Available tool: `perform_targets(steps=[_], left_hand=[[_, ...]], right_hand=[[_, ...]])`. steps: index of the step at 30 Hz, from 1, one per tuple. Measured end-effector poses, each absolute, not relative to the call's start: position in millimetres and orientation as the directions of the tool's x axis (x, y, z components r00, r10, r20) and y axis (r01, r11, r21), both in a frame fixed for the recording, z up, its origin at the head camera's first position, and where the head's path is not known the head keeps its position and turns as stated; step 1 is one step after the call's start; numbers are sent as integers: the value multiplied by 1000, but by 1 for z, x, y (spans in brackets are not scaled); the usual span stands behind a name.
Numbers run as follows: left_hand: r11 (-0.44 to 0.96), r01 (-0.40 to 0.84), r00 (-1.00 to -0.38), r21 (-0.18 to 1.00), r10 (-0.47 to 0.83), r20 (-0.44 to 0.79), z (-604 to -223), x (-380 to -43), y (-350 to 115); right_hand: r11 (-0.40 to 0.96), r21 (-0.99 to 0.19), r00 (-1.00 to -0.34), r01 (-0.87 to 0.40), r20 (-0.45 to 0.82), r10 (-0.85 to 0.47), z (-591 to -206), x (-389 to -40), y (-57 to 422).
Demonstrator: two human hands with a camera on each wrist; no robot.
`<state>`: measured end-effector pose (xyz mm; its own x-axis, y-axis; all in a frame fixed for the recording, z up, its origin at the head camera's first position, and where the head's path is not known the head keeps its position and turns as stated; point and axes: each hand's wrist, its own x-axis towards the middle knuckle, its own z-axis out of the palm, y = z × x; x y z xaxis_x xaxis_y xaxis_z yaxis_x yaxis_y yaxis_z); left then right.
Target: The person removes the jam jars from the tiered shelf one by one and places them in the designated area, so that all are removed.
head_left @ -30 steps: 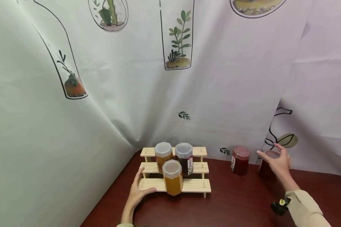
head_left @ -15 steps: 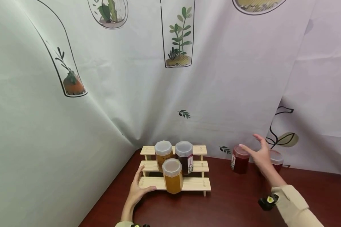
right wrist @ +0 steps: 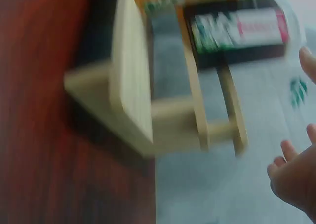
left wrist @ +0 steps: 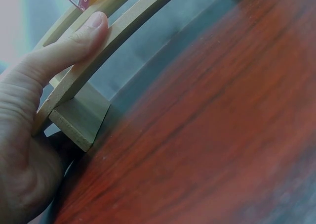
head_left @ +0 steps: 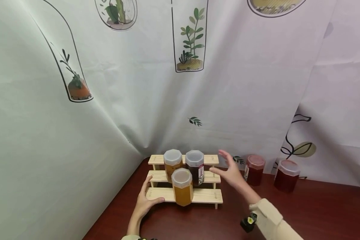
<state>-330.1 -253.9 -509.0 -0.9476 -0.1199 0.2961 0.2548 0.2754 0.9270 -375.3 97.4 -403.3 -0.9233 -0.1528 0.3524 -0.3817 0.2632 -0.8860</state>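
A light wooden three-step rack [head_left: 207,195] stands on the table, with my left hand [head_left: 144,202] holding its left end. In the left wrist view, the thumb [left wrist: 84,41] lies along the lowest step's front edge; the other fingers are mostly hidden. On the steps stand a jar of amber contents [head_left: 183,194], a jar of orange-brown contents [head_left: 169,169] and a dark jar [head_left: 194,171] with a pink-and-white label. My right hand [head_left: 232,173], holding nothing, is spread beside the rack's right end, close to the dark jar. The right wrist view is blurred.
Two dark red jars with pale lids, the nearer one [head_left: 254,171] and the farther one [head_left: 286,178], stand on the dark red table [head_left: 216,223] to the right. Behind hangs a pale cloth [head_left: 243,100] printed with plants in glass outlines.
My right hand has moved left, away from the far right red jar, past the other red jar, to the rack's right end. My left hand has stayed on the rack.
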Motion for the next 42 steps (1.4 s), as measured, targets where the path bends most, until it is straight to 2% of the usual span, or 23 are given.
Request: perform_targets(steps=[6, 12, 27, 42], left_hand=[[281, 244, -951, 928, -117, 286, -510, -329, -254], [284, 244, -949, 927, -125, 288, -509, -329, -253], [285, 249, -946, 926, -133, 295, -510, -328, -254], [281, 245, -946, 928, -139, 292, -508, -327, -255]], right_hand=[[101, -917, -891, -387, 343, -299, -407, -367, 60], [44, -929, -899, -366, 342, -274, -407, -367, 42], [54, -920, -905, -388, 370, -210, -408, -374, 25], [78, -935, -924, -346, 324, -204, -406, -376, 28]])
